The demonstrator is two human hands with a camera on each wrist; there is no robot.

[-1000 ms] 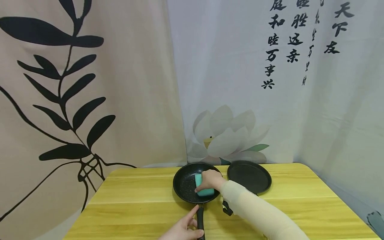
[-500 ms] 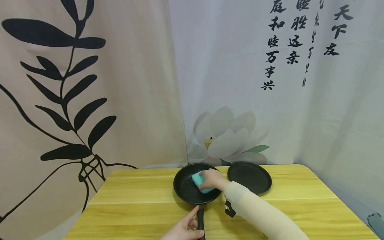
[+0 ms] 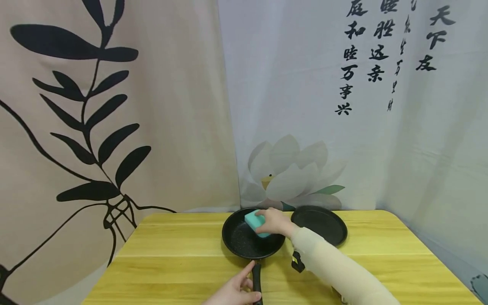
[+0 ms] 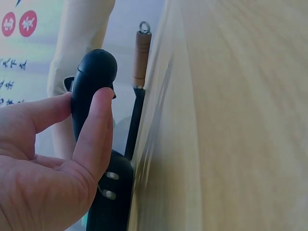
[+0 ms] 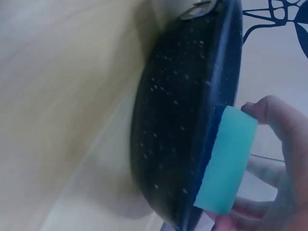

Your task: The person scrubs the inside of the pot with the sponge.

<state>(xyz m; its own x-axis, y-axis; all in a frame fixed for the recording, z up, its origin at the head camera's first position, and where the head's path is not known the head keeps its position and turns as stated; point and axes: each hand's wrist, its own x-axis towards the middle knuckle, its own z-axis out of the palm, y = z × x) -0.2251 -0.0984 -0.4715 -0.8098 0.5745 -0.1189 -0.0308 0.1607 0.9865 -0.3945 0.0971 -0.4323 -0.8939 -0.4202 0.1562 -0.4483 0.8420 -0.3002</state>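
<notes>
A black speckled frying pan sits on the wooden table with its handle toward me. My left hand pinches that handle between thumb and fingers, index finger stretched toward the pan. In the left wrist view the rounded handle end shows between the fingertips. My right hand grips a teal sponge with a dark scouring face over the far right part of the pan. From the right wrist view, the sponge is right at the pan's rim, its dark side toward the pan.
Right of the frying pan lies a flat round black pan, partly behind the right forearm. Its wooden handle appears in the left wrist view. A printed curtain hangs behind the table.
The right hand has moved the sponge up and slightly right, from the pan's inner surface toward its far right rim. The left hand keeps its hold on the handle.
</notes>
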